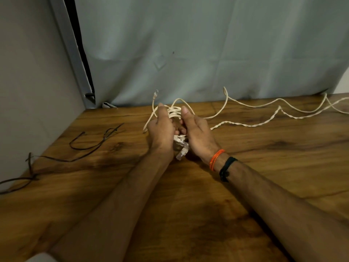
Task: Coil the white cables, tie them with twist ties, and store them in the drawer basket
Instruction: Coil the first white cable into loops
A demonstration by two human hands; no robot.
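Cream-white is seen on the cables (245, 124), twisted like rope toward three o'clock; dark brown grain with black knots on the wooden table (188, 205); black on the twist ties (90, 144) at nine o'clock; orange and black on the wrist bands (220, 163); pale grey-blue on the backdrop cloth (207, 44)

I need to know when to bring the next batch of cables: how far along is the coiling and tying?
Early stage. Several loops of white cable are gathered between the left hand and right hand, which are coiling. A long stretch still trails loose across the table to the right. The dark ties lie unused on the left, so tying and storing remain. No drawer basket is in view.
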